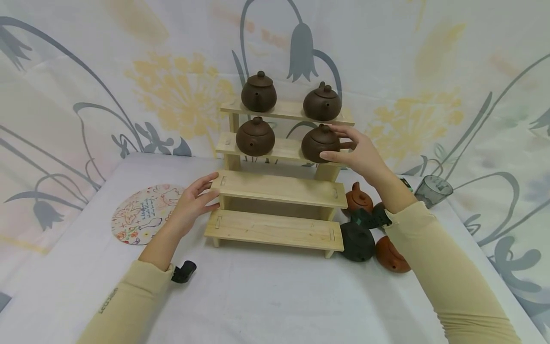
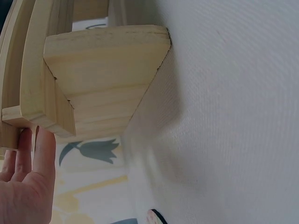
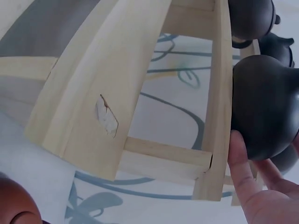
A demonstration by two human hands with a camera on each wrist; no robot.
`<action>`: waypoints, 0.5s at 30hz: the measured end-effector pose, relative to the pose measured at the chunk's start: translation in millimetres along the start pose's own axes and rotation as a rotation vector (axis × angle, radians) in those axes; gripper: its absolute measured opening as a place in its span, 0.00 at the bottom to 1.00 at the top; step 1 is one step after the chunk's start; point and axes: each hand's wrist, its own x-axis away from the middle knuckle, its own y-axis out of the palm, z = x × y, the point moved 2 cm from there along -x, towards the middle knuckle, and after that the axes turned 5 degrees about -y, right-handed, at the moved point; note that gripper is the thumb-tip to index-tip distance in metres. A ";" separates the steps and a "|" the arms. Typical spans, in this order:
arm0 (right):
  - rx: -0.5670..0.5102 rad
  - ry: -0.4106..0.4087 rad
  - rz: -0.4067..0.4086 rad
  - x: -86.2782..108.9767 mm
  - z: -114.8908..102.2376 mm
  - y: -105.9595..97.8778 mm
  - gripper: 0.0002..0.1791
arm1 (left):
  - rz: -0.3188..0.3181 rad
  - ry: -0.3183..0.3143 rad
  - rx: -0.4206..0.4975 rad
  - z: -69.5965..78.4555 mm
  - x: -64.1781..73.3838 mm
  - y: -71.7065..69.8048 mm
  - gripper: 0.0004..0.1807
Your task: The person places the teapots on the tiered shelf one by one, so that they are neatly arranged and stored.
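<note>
While the R hand [image 1: 358, 152] pinches a dark-brown, round, lidded clay teapot [image 1: 315, 145] btwn thumb and fingers, the L hand [image 1: 195, 203] touches a pale, four-tier stepped wooden stand [image 1: 279, 187], fingers spread against the left end of its 3rd board from top. The held pot is at the right end of the 2nd board from top, by its front edge; can't tell if its full weight is on the wood.

Three more dark-brown pots sit on the stand: a taller pot [image 1: 259, 98] nr top board's left end, a squat pot [image 1: 321, 106] nr its right end, a rounded pot [image 1: 255, 138] nr 2nd board's left end.

On the white cloth-covered worktop [image 1: 266, 296], just beyond the stand's right side: a reddish-brown teapot [image 1: 360, 201], a black rounded pot [image 1: 357, 242], an orange-red pot [image 1: 390, 255] partly behind the sleeve. Grey see-through cup [image 1: 434, 191] is nr the worktop's back-right corner; round, flat, flower-printed mat [image 1: 139, 217] is twd its left edge.
</note>
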 end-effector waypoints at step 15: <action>0.061 -0.068 0.063 46.3 10.5 -17.0 0.32 | 0.007 -0.004 -0.001 0.4 0.8 0.7 0.29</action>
